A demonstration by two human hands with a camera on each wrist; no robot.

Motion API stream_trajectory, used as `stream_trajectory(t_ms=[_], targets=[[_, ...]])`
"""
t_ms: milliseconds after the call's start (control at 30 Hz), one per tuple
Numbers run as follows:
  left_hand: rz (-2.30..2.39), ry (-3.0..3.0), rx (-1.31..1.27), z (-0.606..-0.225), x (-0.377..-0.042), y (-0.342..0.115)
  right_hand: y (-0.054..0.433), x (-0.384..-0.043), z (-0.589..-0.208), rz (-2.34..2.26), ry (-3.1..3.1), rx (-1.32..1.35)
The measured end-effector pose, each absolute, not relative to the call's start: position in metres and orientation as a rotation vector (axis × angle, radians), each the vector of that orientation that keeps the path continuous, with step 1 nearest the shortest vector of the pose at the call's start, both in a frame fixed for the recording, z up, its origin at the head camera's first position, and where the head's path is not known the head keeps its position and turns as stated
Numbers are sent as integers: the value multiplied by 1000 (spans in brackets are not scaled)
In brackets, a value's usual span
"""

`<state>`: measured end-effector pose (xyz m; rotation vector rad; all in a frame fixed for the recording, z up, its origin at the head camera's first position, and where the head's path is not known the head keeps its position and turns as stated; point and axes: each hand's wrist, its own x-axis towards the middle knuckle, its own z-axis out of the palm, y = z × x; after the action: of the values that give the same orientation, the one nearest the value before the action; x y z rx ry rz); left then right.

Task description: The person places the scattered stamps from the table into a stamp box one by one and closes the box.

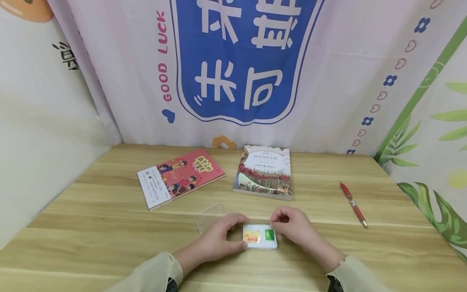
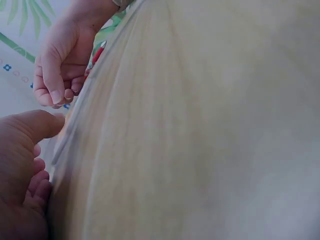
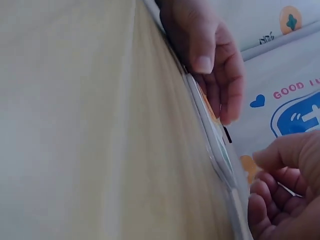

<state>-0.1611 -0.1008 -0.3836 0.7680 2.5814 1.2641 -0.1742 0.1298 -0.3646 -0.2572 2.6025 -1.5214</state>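
A small flat white case [image 1: 260, 243] lies on the table, with an orange-yellow picture [image 1: 252, 237] and a green square [image 1: 269, 235] on its face. My left hand [image 1: 222, 238] holds the case at its left end, thumb on the near side and fingers at the far side. At the far right corner, by the green square, is my right hand [image 1: 297, 227]. Its thumb and forefinger meet and the other fingers curl inward, as the right wrist view of the hand [image 3: 287, 185] also shows. Nothing shows between those fingertips.
A clear plastic piece [image 1: 208, 215] lies just beyond the left hand. Farther back are a red book [image 1: 182, 176] and a book with a plant-patterned cover [image 1: 263, 172]. A red pen [image 1: 354, 205] lies to the right. Printed cloth [image 1: 138, 81] hangs behind the wooden table [image 1: 109, 227].
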Motion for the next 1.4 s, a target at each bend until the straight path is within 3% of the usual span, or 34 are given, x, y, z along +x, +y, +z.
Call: stream_trajectory(t_ms=[400, 1000, 1400], targets=[[1235, 2696, 820, -356, -159, -136, 111, -199, -347, -1334, 2560, -716], [1223, 2813, 290, -360, -157, -173, 47, -222, -348, -1036, 2431, -803], [1089, 2885, 215, -372, -163, -177, 23, -226, -351, -734, 2516, -802]])
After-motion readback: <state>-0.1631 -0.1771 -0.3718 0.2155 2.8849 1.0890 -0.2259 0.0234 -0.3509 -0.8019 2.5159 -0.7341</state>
